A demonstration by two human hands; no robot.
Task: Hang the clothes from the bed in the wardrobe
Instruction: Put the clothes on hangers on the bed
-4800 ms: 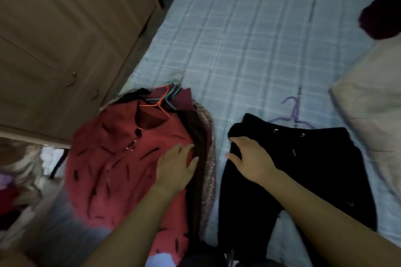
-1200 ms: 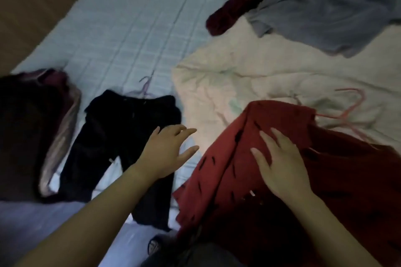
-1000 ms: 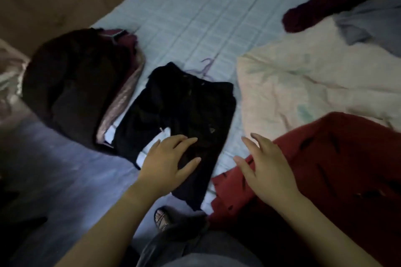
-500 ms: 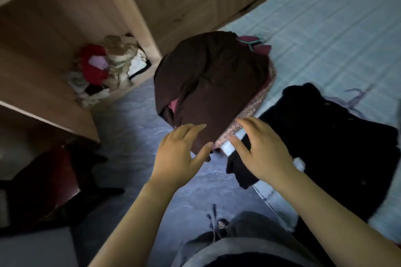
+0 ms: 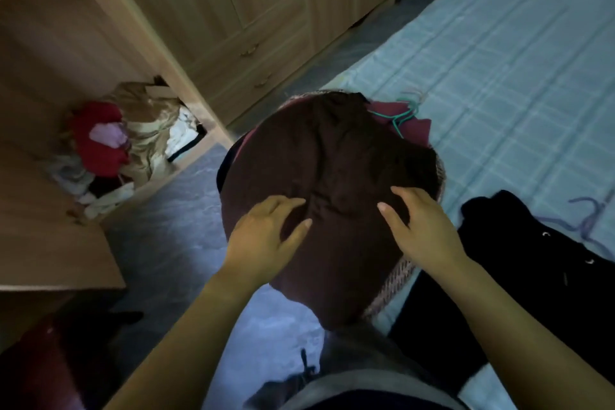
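Note:
A dark brown garment [image 5: 332,170] tops a pile of clothes at the near-left corner of the bed [image 5: 519,53], hanging over the edge. My left hand [image 5: 266,240] lies on its lower left part, fingers spread and touching the cloth. My right hand [image 5: 422,226] rests on its right side, fingers loosely bent. A green hanger [image 5: 397,116] and a maroon garment [image 5: 412,123] stick out at the pile's far end. A pinkish knit garment [image 5: 396,280] shows under the brown one. A black garment [image 5: 539,276] with a purple hanger [image 5: 585,223] lies to the right.
The wooden wardrobe [image 5: 253,10] stands at the left with one compartment open; a heap of red, beige and white clothes [image 5: 116,143] lies on its bottom shelf. Grey floor [image 5: 173,210] runs between wardrobe and bed.
The view has swung from the red shirt at the right back to the pile at the bed's corner. Both hands have moved forward and now lie on the brown garment.

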